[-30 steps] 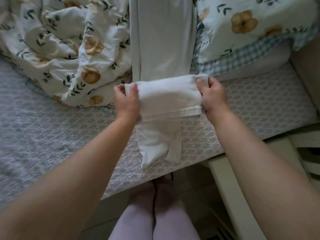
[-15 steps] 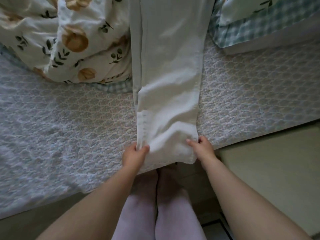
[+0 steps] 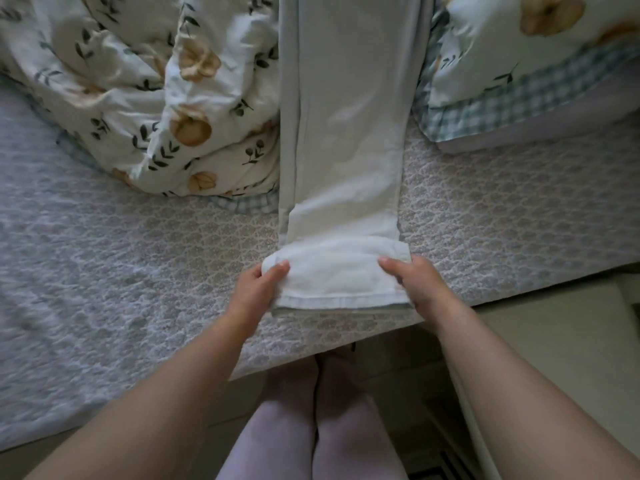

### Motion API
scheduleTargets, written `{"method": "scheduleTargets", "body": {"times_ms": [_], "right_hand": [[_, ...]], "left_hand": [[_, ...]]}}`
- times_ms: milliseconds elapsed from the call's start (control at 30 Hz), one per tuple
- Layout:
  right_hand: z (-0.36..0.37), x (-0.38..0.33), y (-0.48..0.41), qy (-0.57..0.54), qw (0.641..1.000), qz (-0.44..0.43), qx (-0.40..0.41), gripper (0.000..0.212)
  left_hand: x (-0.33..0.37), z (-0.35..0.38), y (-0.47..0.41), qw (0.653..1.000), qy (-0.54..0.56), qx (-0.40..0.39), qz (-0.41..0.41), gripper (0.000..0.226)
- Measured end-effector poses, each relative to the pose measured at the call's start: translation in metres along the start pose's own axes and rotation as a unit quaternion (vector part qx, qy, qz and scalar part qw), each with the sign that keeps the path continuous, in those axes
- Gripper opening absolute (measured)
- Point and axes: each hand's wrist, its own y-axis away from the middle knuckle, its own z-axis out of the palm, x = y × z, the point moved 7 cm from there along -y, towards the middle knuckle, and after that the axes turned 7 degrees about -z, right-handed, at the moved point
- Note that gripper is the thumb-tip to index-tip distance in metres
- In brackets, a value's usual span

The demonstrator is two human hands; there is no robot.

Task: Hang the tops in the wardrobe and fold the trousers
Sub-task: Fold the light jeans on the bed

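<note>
White trousers [image 3: 346, 133] lie along a quilted bed [image 3: 138, 271] between a floral duvet [image 3: 156, 81] and pillow [image 3: 519, 64]. The left hand [image 3: 258, 289] and right hand [image 3: 415, 285] each pinch the folded hem.

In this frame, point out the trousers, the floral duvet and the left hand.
trousers [image 3: 346, 133], head view, on the flat leg above the fold.
floral duvet [image 3: 156, 98], head view, on the bunched middle.
left hand [image 3: 258, 289], head view, on the back of the hand gripping the fold's left end.

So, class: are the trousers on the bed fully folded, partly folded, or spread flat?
Partly folded. The near end of the trousers is turned over, held by left hand and right hand; the rest lies flat.
</note>
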Motion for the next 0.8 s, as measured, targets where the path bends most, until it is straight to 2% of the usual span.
{"method": "scheduleTargets", "body": {"times_ms": [100, 200, 267, 300, 367, 433, 533, 667, 800], "right_hand": [[0.000, 0.007, -0.003, 0.088, 0.995, -0.007, 0.038, 0.012], [0.001, 0.066, -0.002, 0.180, 0.979, 0.081, 0.055, 0.034], [-0.001, 0.103, 0.005, 0.196, 0.969, 0.130, 0.076, 0.040], [-0.003, 0.114, 0.010, 0.196, 0.966, 0.137, 0.101, 0.042], [-0.007, 0.121, 0.018, 0.212, 0.960, 0.107, 0.149, 0.039], [-0.004, 0.120, 0.021, 0.232, 0.960, 0.060, 0.146, 0.032], [0.004, 0.128, 0.019, 0.213, 0.972, 0.033, 0.094, 0.028], [0.009, 0.136, 0.016, 0.132, 0.987, 0.064, 0.068, 0.025], [0.007, 0.144, 0.019, 0.101, 0.989, 0.079, 0.067, 0.027]], "left_hand": [[-0.008, -0.003, -0.005, 0.999, -0.049, 0.020, 0.002, 0.015], [-0.067, 0.009, -0.016, 0.989, -0.112, -0.004, -0.099, 0.033], [-0.109, 0.017, -0.021, 0.985, -0.084, -0.030, -0.151, 0.049], [-0.125, 0.020, -0.022, 0.985, -0.059, -0.033, -0.161, 0.048], [-0.144, 0.023, -0.022, 0.987, -0.038, -0.027, -0.153, 0.030], [-0.160, 0.022, -0.029, 0.990, -0.062, -0.025, -0.127, 0.030], [-0.199, 0.010, -0.056, 0.988, -0.103, -0.011, -0.112, 0.043], [-0.177, 0.005, -0.044, 0.986, -0.116, 0.031, -0.113, 0.042], [-0.167, 0.005, -0.033, 0.990, 0.006, 0.048, -0.133, 0.023]]}}
